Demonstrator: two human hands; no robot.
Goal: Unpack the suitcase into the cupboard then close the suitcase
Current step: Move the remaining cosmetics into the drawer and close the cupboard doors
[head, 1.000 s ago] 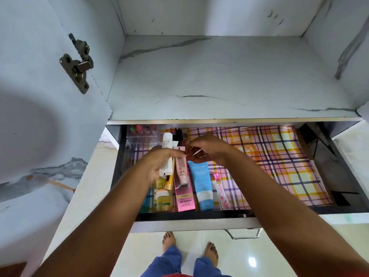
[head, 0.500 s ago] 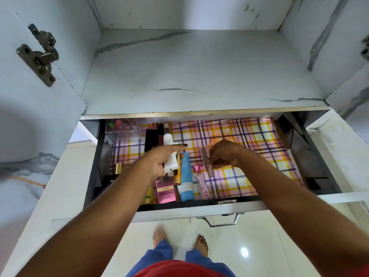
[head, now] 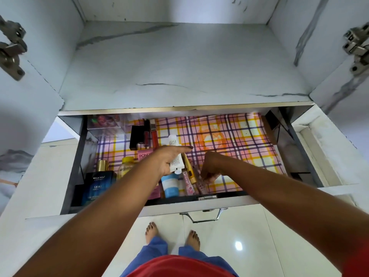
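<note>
White tube point(head: 175, 154) lies in the left hand point(head: 169, 160), thumb and palm gripping it, forefinger straight, above the open drawer point(head: 199, 203). Right of the tube, the right hand point(head: 210, 166) pinches a slim pink tube point(head: 201, 184) low over the checked liner point(head: 229, 140).

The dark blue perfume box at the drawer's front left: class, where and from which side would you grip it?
Grip the dark blue perfume box across its two long side faces, coming from above. It seems to lie flat with its broad printed face up, inside the drawer.
</note>
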